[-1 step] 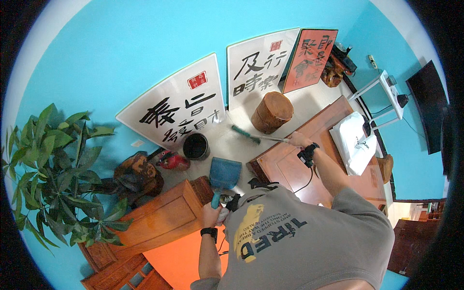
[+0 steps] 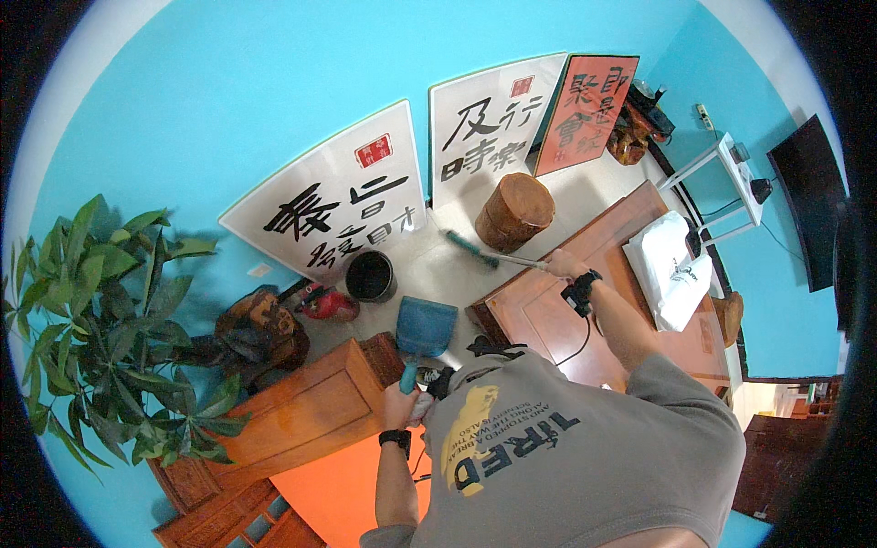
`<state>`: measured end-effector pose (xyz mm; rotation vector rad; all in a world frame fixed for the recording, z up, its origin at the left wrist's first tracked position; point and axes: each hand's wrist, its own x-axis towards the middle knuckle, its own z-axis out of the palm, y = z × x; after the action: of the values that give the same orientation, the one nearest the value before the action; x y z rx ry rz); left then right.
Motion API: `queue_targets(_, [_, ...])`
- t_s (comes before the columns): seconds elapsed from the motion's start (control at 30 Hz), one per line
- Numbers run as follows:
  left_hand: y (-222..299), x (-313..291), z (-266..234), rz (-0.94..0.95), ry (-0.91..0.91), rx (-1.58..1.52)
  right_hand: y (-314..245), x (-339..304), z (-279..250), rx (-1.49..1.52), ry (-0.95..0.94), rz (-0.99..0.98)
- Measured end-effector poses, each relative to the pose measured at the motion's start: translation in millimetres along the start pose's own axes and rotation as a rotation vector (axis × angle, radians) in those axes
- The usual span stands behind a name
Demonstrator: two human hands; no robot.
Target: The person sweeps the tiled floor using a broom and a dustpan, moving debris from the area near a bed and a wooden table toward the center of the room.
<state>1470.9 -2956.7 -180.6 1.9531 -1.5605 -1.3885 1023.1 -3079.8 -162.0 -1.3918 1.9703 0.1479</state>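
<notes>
My left hand [image 2: 400, 402] is closed around the teal handle of a dustpan [image 2: 427, 327]. Its broad blue pan points away from me, over the floor between the wooden furniture. My right hand [image 2: 568, 265] grips the pale handle of a broom [image 2: 471, 249], held out to the left across the edge of a wooden table. The broom's dark green bristle head is by the foot of a round wooden stool [image 2: 514, 213]. A black bin [image 2: 371, 277] stands to the left of the broom, beyond the dustpan.
Framed calligraphy panels [image 2: 343, 192] lean on the blue wall. A red ornament [image 2: 331, 304] and carved wood [image 2: 260, 331] sit beside the bin, near a leafy plant [image 2: 100, 320]. The wooden table [image 2: 548, 320] carries a white bag [image 2: 671, 269]. A wooden seat [image 2: 292, 402] is at left.
The broom head has shifted slightly to the right, closer to the stool. The dustpan and my left hand stay in nearly the same place.
</notes>
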Motion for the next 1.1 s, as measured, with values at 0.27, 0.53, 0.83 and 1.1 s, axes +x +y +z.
queue_targets(0.27, [-6, 10, -6, 0.058, -0.205, 0.117, 18, 40, 98, 0.183, -0.203, 0.006])
queue_targets(0.53, [-38, 12, 4, -0.02, -0.225, 0.022, -70, -43, 93, 0.469, -0.491, 0.128])
queue_targets(0.83, [-40, 13, 6, 0.081, -0.228, 0.113, -38, -46, 67, 0.478, -0.296, 0.086])
queue_targets(1.1, [-34, 1, 11, 0.12, -0.212, 0.232, -74, -78, 99, 0.283, -0.12, 0.058])
